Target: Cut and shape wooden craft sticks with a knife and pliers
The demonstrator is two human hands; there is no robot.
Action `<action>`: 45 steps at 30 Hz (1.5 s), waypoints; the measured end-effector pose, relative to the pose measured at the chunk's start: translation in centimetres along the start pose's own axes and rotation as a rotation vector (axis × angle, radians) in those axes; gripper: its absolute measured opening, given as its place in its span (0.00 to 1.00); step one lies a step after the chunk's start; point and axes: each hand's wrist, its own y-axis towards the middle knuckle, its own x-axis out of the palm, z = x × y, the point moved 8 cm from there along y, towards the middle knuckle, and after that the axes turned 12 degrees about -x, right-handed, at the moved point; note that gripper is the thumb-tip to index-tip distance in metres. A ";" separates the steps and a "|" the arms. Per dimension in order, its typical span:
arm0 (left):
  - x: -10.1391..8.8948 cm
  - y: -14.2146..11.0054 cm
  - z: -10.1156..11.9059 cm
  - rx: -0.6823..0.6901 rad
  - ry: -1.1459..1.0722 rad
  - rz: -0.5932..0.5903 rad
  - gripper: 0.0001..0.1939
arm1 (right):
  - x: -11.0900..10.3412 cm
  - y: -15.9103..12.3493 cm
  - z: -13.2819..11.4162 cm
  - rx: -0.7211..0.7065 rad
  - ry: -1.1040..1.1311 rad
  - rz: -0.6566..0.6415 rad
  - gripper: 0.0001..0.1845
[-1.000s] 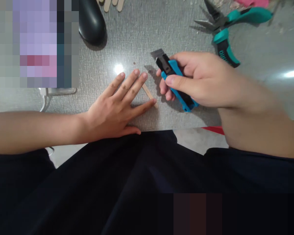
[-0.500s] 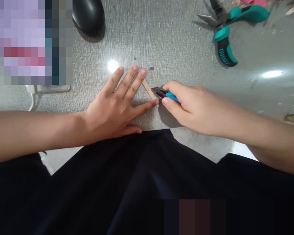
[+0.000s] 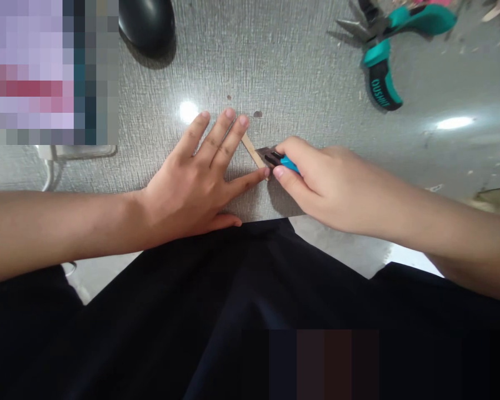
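Observation:
A thin flat wooden stick [image 3: 254, 151] lies aslant on the grey textured table near its front edge. My left hand [image 3: 191, 172] is spread flat, palm down, with its fingertips over both ends of the stick. In my right hand [image 3: 312, 172] is a blue and black utility knife [image 3: 289, 163], gripped between thumb and fingers. The knife's blade [image 3: 265, 151] meets the stick at about its middle, from the right side. How deep the blade sits in the wood cannot be made out.
Teal and black pliers [image 3: 379, 50] lie with handles apart at the upper right, among small wood shavings. A black computer mouse [image 3: 148, 28] rests at the upper left. Below it is a white plug with a cable [image 3: 48, 166]. Two dark specks mark the table [image 3: 216, 61] beyond my fingers.
Both hands keep nearly the same place on the stick and knife. The view has shifted slightly, so the mouse and pliers sit a little higher and further left.

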 end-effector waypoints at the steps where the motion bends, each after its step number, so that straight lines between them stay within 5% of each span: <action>1: 0.0 0.0 0.0 0.000 0.002 0.000 0.54 | 0.1 0.0 0.0 -0.001 0.005 0.002 0.11; 16: 0.2 0.1 0.1 0.015 0.040 -0.028 0.54 | 0.0 0.0 -0.4 -0.019 -0.007 0.026 0.09; 23: -0.2 0.0 0.3 0.007 0.021 0.002 0.53 | 0.0 0.5 -1.2 0.017 -0.075 -0.094 0.13; 38: -0.2 -0.3 0.6 -0.015 0.007 -0.007 0.47 | -0.2 0.5 -1.1 0.040 -0.108 -0.024 0.15; 45: -0.3 -0.3 0.7 -0.015 0.020 -0.017 0.45 | -0.7 0.7 -1.8 0.032 -0.284 -0.044 0.12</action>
